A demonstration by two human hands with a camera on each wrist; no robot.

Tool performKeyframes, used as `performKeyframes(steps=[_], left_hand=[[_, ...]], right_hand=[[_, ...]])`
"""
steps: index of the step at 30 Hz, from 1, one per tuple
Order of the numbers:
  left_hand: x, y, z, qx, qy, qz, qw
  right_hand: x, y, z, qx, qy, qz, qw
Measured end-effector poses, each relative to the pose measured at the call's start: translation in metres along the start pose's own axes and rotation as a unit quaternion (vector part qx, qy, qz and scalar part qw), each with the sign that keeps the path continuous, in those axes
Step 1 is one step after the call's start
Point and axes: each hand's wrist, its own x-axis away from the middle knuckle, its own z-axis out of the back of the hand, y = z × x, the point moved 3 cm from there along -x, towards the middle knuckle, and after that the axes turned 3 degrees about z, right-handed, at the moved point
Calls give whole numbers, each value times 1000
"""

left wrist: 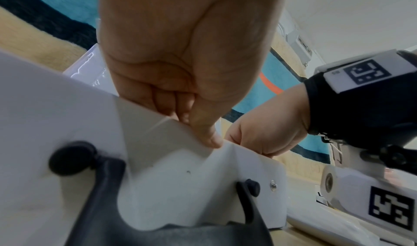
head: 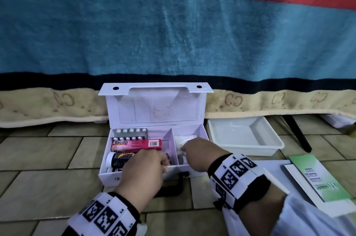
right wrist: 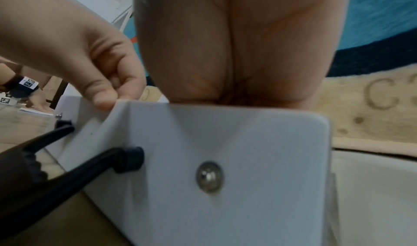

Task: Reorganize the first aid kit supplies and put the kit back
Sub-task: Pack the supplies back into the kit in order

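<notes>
The white first aid kit stands on the tiled floor with its lid raised against the bed. Its left compartment holds blister packs, a pink Bacidin box and a dark bottle. A white packet lies in the right compartment. My left hand grips the front wall near the divider, thumb outside, fingers curled over the rim. My right hand reaches down into the right compartment. Its fingers are hidden behind the kit wall.
A black carry handle lies in front of the kit. An empty white tray sits to its right, a green booklet on white paper further right. A blanket-draped bed and a black leg stand behind.
</notes>
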Motion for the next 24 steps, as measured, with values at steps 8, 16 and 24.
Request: performKeyframes(steps=[8, 16, 24], left_hand=[[-1, -1, -2, -6, -4, 4, 1000], [-3, -2, -3, -20, -14, 10, 1000], [0, 0, -2, -12, -11, 11, 1000]], right_hand=[[62, 51, 47, -252, 234, -33, 938], [112, 115, 18, -58, 40, -123, 990], [97, 111, -20, -27, 6, -183, 983]])
